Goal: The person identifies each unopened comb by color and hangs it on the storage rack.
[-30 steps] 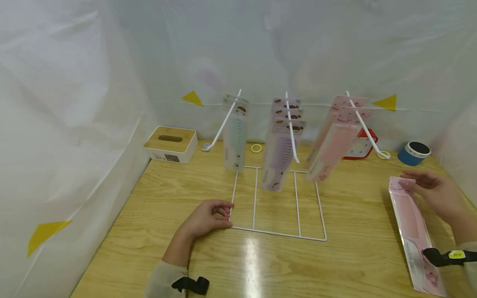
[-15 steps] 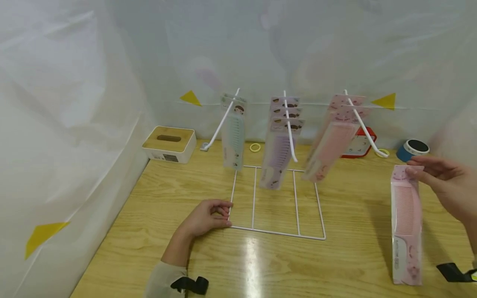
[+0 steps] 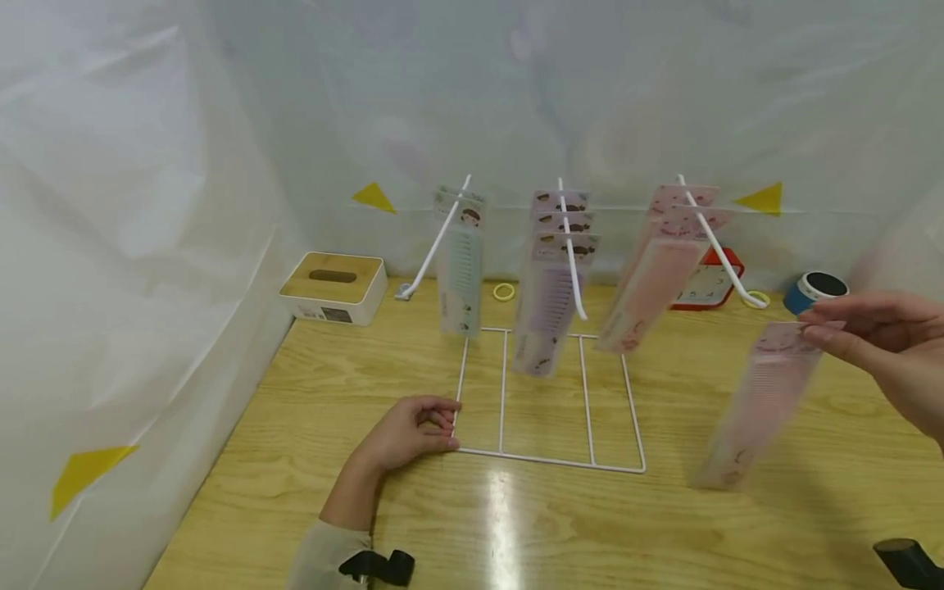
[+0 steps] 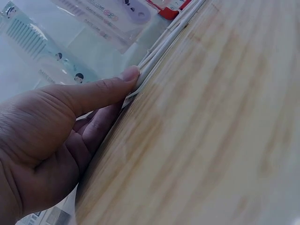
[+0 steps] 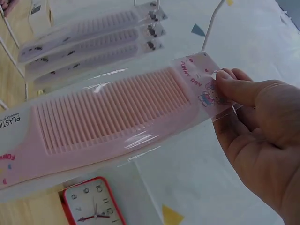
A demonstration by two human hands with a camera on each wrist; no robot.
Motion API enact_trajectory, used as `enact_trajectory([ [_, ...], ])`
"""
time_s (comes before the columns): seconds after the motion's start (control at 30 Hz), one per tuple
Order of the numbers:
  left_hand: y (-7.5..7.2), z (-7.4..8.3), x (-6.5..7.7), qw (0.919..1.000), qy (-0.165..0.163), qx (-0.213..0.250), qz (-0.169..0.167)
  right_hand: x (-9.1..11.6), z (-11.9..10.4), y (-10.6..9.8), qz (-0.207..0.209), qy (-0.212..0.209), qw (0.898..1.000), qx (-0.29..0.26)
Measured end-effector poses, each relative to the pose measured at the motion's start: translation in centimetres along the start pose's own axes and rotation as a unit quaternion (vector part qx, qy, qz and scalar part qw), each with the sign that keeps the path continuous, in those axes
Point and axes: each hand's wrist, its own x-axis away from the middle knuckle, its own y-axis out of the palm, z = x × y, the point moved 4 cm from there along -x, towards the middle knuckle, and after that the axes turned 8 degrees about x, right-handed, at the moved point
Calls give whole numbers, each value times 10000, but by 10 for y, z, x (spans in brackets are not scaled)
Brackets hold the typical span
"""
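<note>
My right hand (image 3: 892,348) pinches the top corner of a pink comb (image 3: 763,401) in a clear-and-pink sleeve. The comb hangs tilted over the table's right side, its lower end swung left; the right wrist view shows its teeth up close. My left hand (image 3: 406,430) grips the front left corner of a white wire display rack (image 3: 504,393), thumb (image 4: 112,89) on the wire. On the rack's three prongs hang packaged combs: green combs (image 3: 460,262) at left, purple combs (image 3: 553,299) in the middle and pink combs (image 3: 656,279) at right.
Behind the rack's right prong stands a red clock (image 3: 708,283), with a blue-and-white round speaker (image 3: 817,292) farther right. A tissue box (image 3: 334,287) sits at the back left. Yellow rings (image 3: 504,292) lie along the back edge. White sheeting encloses the table.
My right hand has raised the pink comb off the table and moved it up, its lower end swinging left toward the rack. My left hand has stayed on the rack's corner.
</note>
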Motion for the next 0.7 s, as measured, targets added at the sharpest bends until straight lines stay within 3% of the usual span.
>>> enact_trajectory([
  [0.07,0,0,0,10000,46,4,-35,-1,-18,4,-23,-344,9994,21],
  [0.13,1,0,0,9999,78,14,-71,-2,-35,10,-188,-891,9921,-865],
  [0.17,1,1,0,9999,90,10,-81,-3,-43,14,-321,-1160,9824,-1429],
  [0.23,0,1,1,9999,91,3,-77,-6,-56,22,-600,-1557,9526,-2543],
  [0.33,0,1,1,10000,48,-21,-29,-11,-71,29,-466,-1653,9334,-3150],
  [0.5,0,2,2,10000,52,-1,-22,-17,-81,35,194,-1429,9392,-3117],
  [0.7,0,1,0,9999,99,15,-71,-18,-83,40,453,-1091,9703,-2111],
])
